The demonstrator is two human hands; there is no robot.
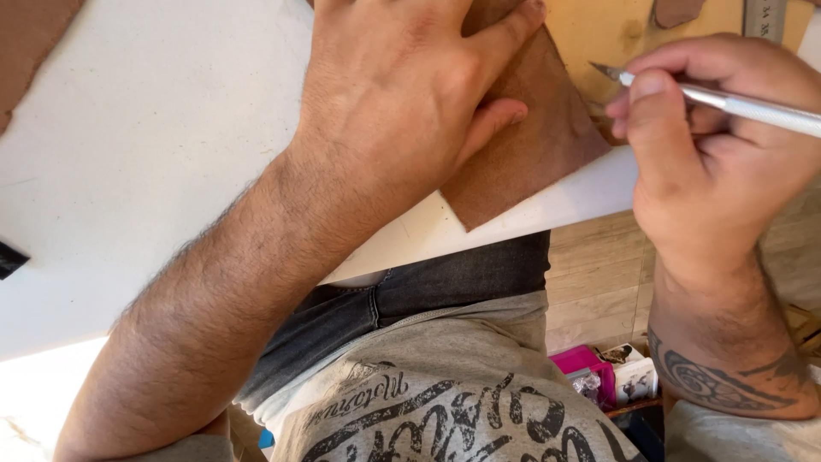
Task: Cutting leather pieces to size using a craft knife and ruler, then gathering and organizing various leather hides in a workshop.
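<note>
The left hand (402, 94) lies flat, fingers spread, pinning a brown leather piece (530, 145) at the white surface's (154, 154) edge so it cannot slip. Beside it, the right hand (710, 162) is closed around a slim knife (727, 103), blade tip poised just above the leather, a ruler (764, 15) beyond.

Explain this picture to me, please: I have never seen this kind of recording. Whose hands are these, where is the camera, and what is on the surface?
There is no machine: one camera on a person's head looks down at their own two bare hands. The left hand presses flat on a brown leather-like sheet lying on a white table. The right hand holds a slim silver craft knife like a pen, its tip just above the sheet's far edge. A tan board lies beyond, with a metal ruler at the top edge. Below the table you see the person's grey shirt and jeans.
</note>
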